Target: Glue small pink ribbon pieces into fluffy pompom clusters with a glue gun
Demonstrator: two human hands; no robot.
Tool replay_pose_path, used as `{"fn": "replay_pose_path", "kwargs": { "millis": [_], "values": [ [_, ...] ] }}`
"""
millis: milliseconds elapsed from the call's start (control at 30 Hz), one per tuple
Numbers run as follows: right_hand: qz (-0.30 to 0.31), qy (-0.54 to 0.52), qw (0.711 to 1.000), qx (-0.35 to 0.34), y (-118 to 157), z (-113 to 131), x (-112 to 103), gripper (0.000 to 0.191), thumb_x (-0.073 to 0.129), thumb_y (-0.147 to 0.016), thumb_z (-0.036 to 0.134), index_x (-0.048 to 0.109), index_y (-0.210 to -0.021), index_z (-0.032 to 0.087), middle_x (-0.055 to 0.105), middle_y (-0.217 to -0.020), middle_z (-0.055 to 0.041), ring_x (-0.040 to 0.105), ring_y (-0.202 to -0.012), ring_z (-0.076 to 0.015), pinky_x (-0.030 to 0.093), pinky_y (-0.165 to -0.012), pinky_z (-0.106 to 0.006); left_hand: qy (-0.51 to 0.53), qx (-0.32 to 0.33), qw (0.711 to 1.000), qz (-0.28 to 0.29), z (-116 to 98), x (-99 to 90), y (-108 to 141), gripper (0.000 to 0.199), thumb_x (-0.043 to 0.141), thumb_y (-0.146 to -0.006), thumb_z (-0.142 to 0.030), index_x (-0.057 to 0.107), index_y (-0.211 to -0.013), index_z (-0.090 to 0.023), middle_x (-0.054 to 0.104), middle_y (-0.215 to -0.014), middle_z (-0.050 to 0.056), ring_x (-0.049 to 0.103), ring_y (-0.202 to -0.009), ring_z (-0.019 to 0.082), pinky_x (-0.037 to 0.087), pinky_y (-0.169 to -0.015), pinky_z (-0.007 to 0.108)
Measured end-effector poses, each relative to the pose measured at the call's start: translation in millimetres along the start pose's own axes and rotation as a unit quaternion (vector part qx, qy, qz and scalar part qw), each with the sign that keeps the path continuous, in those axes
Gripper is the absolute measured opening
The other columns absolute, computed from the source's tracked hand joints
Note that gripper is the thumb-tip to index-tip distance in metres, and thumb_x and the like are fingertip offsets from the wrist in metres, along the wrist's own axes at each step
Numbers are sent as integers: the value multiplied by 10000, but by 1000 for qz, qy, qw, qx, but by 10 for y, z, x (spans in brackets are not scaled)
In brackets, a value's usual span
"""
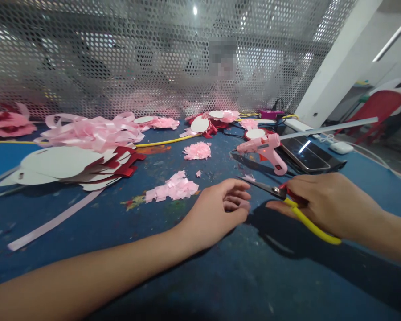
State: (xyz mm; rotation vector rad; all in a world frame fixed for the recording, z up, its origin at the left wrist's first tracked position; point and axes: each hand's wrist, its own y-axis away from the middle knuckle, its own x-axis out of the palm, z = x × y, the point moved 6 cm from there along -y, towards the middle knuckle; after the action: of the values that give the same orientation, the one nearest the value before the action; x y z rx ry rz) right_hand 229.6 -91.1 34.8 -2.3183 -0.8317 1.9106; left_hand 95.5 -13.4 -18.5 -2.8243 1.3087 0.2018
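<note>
My right hand [334, 200] is wrapped round a pair of scissors [276, 191] with dark blades and red and yellow handles. The blades point left, above the fingertips of my other hand. My left hand [217, 209] has its fingers curled in and the thumb close against them; whatever lies between, if anything, is hidden. Just behind the blades is a small bit of pink ribbon [249, 178]. Left of my left hand lies a heap of cut pink ribbon pieces [173, 186], with a round pink ribbon cluster [197, 150] beyond it.
A pink glue gun [265, 149] with a long glue stick stands by a dark phone [307, 154]. At left are stacked white card shapes [56, 162], looped pink ribbon [90, 129] and a loose strip [56, 220]. A yellow cable [169, 141] crosses behind; perforated metal [137, 58] closes the back.
</note>
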Motion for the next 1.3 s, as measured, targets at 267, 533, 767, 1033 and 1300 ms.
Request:
{"fn": "replay_pose_path", "kwargs": {
  "millis": [267, 533, 767, 1033, 1300],
  "values": [
    [-35, 139, 989, -29, 70, 32, -134, 513, 343, -945, 466, 568, -583, 181, 520, -499, -32, 487, -436, -137, 242, -476, -304, 36, 55, 998, 5, -139, -48, 47, 480, 758, -705, -333, 597, -1145, -230, 625, -1169, 48, 572, -1059, 205, 453, -812, 257],
    [-68, 171, 981, -70, 72, 112, -74, 424, 430, -916, 439, 553, -607, 177, 502, -522, -9, 508, -452, -149, 227, -475, -298, 53, 11, 998, -13, -108, -43, 31, 172, 718, -738, -321, 687, -806, -166, 632, -661, -21, 536, -571, 67, 405, -530, 157],
    [-60, 204, 976, -57, 28, 86, -47, 390, 449, -909, 461, 559, -658, 183, 564, -610, -11, 550, -510, -158, 284, -508, -290, 47, -90, 995, -18, -9, -46, 5, 94, 687, -763, -218, 692, -736, -128, 637, -540, -11, 534, -438, 55, 396, -410, 137],
    [-82, 234, 968, -50, 51, 48, -65, 359, 452, -917, 428, 560, -678, 184, 590, -667, -18, 560, -548, -157, 314, -548, -287, 146, -157, 977, 13, 29, -43, -57, 123, 687, -779, -162, 681, -667, -111, 696, -616, 21, 629, -508, 66, 475, -474, 134],
    [-63, 257, 964, -32, 154, -117, -38, 300, 499, -879, 415, 557, -696, 184, 578, -643, -5, 569, -548, -163, 297, -522, -289, 152, -160, 975, 19, 49, -77, -83, 114, 714, -763, -179, 691, -674, -112, 699, -618, 17, 620, -502, 50, 484, -485, 121]
  ]
}}
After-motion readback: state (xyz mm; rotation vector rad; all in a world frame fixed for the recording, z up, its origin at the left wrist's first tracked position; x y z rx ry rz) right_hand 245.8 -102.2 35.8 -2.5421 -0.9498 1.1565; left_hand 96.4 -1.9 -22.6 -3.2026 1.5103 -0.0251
